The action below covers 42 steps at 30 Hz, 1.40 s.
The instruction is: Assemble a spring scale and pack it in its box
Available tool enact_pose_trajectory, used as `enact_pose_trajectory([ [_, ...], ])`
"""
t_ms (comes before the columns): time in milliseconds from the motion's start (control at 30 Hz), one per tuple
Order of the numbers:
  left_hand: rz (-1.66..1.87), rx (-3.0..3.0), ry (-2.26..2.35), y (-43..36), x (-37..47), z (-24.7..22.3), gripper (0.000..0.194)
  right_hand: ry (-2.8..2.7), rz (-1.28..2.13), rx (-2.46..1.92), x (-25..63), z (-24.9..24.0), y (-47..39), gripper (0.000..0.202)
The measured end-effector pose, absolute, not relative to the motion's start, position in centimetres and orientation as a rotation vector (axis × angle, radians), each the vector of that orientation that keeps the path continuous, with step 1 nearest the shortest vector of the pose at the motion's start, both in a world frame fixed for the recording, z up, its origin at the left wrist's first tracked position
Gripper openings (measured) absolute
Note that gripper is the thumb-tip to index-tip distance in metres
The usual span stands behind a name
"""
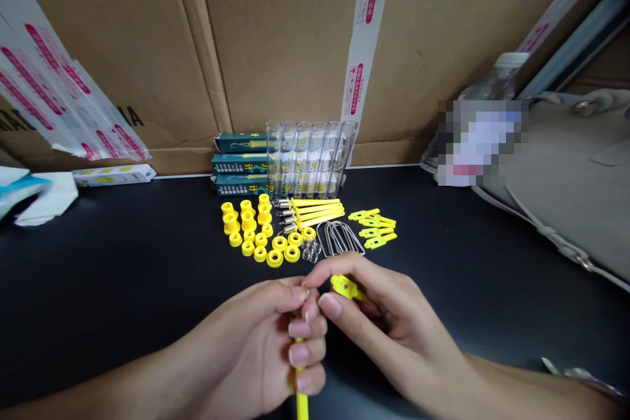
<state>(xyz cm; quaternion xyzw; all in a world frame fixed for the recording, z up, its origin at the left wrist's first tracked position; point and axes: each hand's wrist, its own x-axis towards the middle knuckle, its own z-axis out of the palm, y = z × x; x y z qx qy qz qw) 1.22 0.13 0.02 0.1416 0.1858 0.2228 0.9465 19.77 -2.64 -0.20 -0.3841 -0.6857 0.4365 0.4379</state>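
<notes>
My left hand (275, 335) is closed around a yellow plastic rod (302, 405), its thumb and forefinger pinching a small metal end at the top. A small yellow slotted plastic piece (346, 287) sits in the closed fingers of my right hand (394, 321), whose fingertips come close to the left hand's pinch. Just beyond the hands lie yellow collars and rings (274, 258), small metal springs (311, 250) and bent metal wire loops (340, 238). Behind these are yellow rods with metal ends (315, 213). More slotted yellow pieces (378, 233) lie to their right.
Clear tubes (310, 157) stand upright before stacked green boxes (239, 164). Cardboard (280, 33) walls the back of the black table (147, 262). At right are a plastic bottle (492, 85), a grey bag (571, 177) and scissors-like metal (585, 374); at left, white packaging (54, 193).
</notes>
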Motion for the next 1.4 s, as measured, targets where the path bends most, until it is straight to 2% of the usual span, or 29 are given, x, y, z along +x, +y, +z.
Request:
enact_pose_trajectory([
  [367, 0.386, 0.398, 0.321, 0.7, 0.8, 0.2, 0.01, -1.591, 1.153, -0.95, 19.7, 0.3, -2.3, 0.01],
  [600, 0.155, 0.568, 0.305, 1.6, 0.2, 1.4, 0.018, -1.686, 1.13, -0.918, 20.2, 0.7, -1.6, 0.009],
  [767, 0.027, 0.61, 0.303, 2.1, 0.3, 2.2, 0.03, -1.862, 0.95, -0.839, 20.5, 0.7, -1.0, 0.009],
  [967, 0.14, 0.565, 0.31, 1.8, 0.3, 2.0, 0.022, -1.878, 0.903, -0.838, 20.5, 0.9, -0.8, 0.008],
  [1400, 0.226, 0.603, 0.406, 0.7, 0.6, 2.2, 0.026, -1.873, 0.762, -0.831, 20.5, 1.2, -1.3, 0.009],
])
